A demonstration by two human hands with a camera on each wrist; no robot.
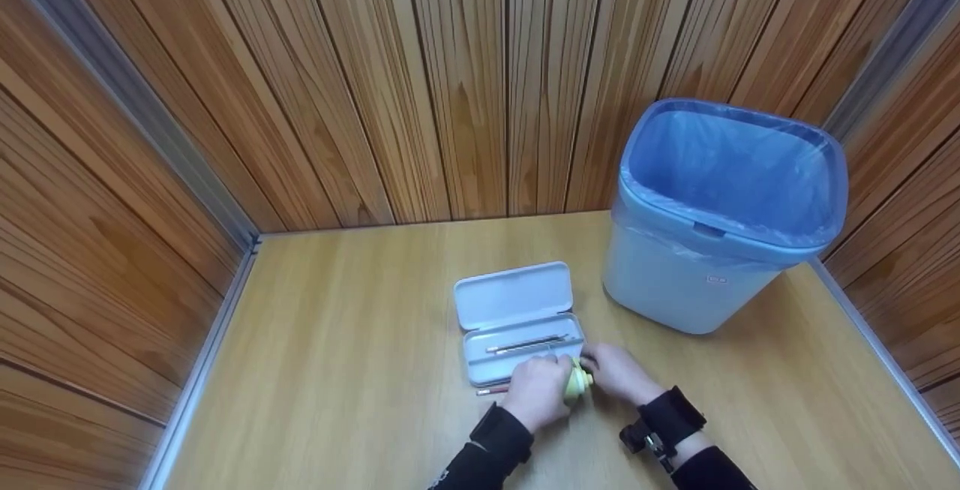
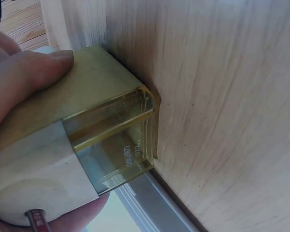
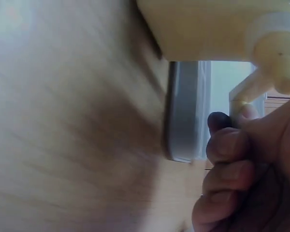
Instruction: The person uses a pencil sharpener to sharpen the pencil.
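My left hand point(image 1: 536, 394) grips a yellow crank pencil sharpener point(image 1: 577, 383), which stands on the table. In the left wrist view my thumb point(image 2: 38, 72) lies along the top of its body, and a dark red pencil point(image 2: 37, 221) sticks into the round hole of the white front. Out to the left of the hand, the pencil's end shows in the head view. My right hand point(image 1: 619, 374) pinches the sharpener's crank handle point(image 3: 251, 89) between thumb and forefinger, the other fingers curled. Through the sharpener's clear drawer point(image 2: 121, 145), little detail shows.
Just behind the hands lies an open light-blue pencil case point(image 1: 514, 299), with pencils point(image 1: 529, 344) in its tray. A bin point(image 1: 675, 287) with a blue liner stands at the back right. Wood-panelled walls point(image 1: 465, 85) enclose the table point(image 1: 337, 370).
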